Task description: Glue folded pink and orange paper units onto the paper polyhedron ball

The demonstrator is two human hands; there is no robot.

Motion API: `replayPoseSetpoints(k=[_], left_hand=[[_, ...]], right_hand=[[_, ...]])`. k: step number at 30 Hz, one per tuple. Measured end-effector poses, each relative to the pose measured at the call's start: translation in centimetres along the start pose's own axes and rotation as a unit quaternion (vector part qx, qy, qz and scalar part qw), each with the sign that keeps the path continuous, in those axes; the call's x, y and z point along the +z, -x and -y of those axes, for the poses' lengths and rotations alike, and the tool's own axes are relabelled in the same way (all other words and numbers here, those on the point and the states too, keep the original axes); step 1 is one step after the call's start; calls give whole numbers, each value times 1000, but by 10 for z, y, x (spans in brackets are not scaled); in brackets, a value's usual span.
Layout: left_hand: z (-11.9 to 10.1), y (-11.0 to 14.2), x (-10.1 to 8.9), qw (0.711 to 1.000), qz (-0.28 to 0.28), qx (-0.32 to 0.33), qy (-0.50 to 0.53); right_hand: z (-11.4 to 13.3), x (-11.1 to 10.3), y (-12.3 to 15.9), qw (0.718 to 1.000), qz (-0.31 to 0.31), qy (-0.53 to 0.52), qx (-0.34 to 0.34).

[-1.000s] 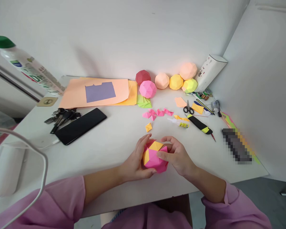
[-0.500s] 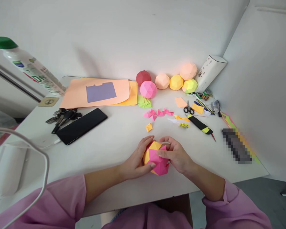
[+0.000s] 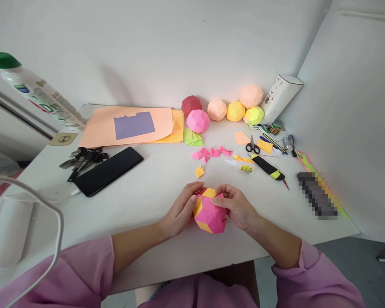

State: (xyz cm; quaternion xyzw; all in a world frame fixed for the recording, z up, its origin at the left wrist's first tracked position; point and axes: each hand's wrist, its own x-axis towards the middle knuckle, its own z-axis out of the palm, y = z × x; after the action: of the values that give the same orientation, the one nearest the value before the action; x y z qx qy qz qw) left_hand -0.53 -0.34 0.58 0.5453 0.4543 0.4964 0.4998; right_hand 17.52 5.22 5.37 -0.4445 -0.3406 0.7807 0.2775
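Observation:
A pink and yellow folded-paper ball is held between my two hands above the front of the table. My left hand curves round its left side, the thumb lying up along the edge. On the ball's upper right, my right hand pinches a pink part between thumb and fingers. Loose flaps stick out on the ball's right side. Beyond the hands lie a small yellow folded piece, several pink folded pieces, yellow pieces and a small glue bottle. The ball's underside is hidden.
Several finished paper balls stand along the wall. Scissors and a black-green cutter lie to the right. On the left are a phone, keys, paper sheets, a white bottle and a cable.
My left thumb has lifted from the ball's front face to its upper left edge, baring more of the pink and yellow side. My right hand keeps its pinch.

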Motion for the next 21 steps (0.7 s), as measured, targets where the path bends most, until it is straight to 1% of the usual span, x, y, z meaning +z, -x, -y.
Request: replayPoseSetpoints(k=[5,8,10,14,16,21], left_hand=[[-1,-1,-1,1000,-4,0,-31],[-2,-1,-2,999,7,2,-43],[-1,-1,-2,998,29,23,-55],[0,-1,-3,989,75,89,-88],[0,-1,-3,986,84,102,-101],[0,0,-2,986,81,107,-102]], right_hand=[[0,0,0,1000,4,10,9],[0,1,0,1000,7,13,22],[0,2,1,1000,10,16,24],[1,4,1,1000,13,13,24],[1,5,1,1000,13,8,21],[3,5,2,1000,17,2,4]])
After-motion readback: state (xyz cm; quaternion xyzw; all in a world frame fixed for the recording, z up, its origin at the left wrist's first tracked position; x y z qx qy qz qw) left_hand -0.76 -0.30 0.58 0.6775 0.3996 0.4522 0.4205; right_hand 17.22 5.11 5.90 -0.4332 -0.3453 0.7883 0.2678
